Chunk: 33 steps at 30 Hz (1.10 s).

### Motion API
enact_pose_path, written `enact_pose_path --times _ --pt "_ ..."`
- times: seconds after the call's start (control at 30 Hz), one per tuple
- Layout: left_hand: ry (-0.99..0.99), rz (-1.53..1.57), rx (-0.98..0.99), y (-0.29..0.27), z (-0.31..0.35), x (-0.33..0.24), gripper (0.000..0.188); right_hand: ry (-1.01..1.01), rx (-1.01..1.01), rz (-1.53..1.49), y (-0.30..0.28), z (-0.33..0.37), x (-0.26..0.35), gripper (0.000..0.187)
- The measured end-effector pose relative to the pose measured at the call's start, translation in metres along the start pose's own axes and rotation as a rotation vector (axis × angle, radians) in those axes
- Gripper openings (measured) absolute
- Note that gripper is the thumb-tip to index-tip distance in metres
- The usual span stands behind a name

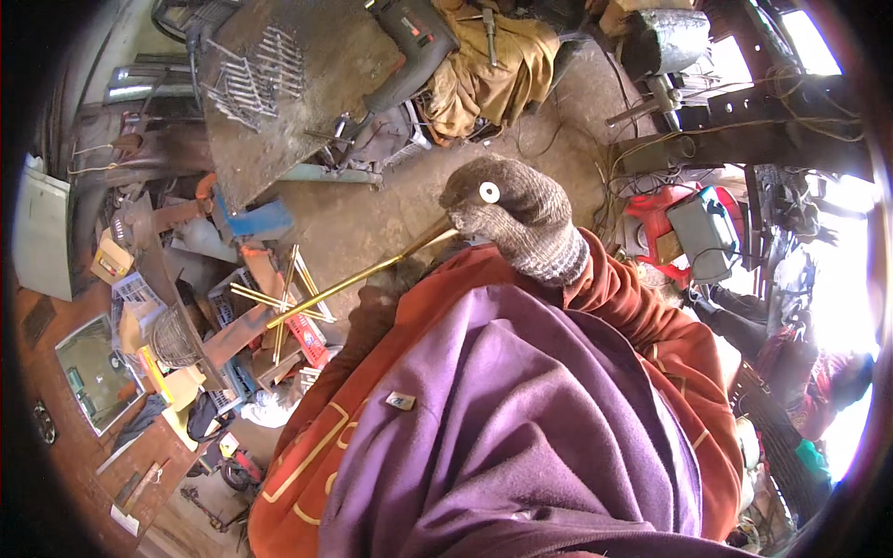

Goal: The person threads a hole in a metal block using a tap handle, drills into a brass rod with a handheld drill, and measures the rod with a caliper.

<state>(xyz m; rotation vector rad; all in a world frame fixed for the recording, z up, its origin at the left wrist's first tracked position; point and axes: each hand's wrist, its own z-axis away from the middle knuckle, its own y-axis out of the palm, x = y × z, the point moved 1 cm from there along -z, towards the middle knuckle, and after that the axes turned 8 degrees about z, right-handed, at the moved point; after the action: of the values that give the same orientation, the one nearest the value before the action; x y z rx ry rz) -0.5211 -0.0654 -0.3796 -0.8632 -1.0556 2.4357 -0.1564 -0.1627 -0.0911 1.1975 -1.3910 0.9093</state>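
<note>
My right hand (516,214), in a grey-brown knit glove, is closed around one end of a thin brass-coloured rod (358,278). The rod slants down to the left, past the front of my body. A small white ring with a dark hole (489,192) lies against the glove; whether fingers grip it I cannot tell. Under the rod, a dark shaded shape at the end of my left sleeve looks like my left hand (379,302). Its fingers do not show. Several similar thin rods (294,293) lie crossed on a cluttered stand to the left.
A metal table (321,74) ahead carries rows of bolt-like pieces (256,74) and a dark power drill (409,51). Beside it lies a tan cloth (498,79) with a hammer (489,37). Cables and a red and grey case (702,237) are on the right; a wooden bench (51,372) stands left.
</note>
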Motion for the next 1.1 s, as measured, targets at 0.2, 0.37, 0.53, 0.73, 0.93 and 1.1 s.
enact_pose_path --times 0.2,0.37,0.53,0.73,0.93,1.1 --pt "0.044 0.44 0.055 -0.125 0.032 -0.128 0.031 0.063 -0.044 -0.019 -0.021 -0.013 0.007 0.029" --pt "0.255 0.304 -0.348 -0.193 -0.012 -0.24 0.039 -0.052 0.048 0.291 -0.043 -0.027 -0.003 0.024" --pt "0.762 -0.122 -0.195 -0.139 -0.099 -0.252 0.044 0.073 0.044 0.242 -0.076 -0.034 -0.031 0.025" --pt "0.462 1.256 0.411 -0.119 -0.132 -0.306 0.048 -0.163 -0.008 0.188 -0.115 -0.015 -0.065 0.025" --pt "0.617 0.751 0.424 -0.126 -0.126 -0.345 0.051 0.252 0.115 0.475 -0.134 0.036 -0.052 0.03" --pt "0.354 0.614 0.478 -0.07 -0.146 -0.33 0.055 0.752 -0.173 0.484 -0.14 0.071 -0.035 0.031"
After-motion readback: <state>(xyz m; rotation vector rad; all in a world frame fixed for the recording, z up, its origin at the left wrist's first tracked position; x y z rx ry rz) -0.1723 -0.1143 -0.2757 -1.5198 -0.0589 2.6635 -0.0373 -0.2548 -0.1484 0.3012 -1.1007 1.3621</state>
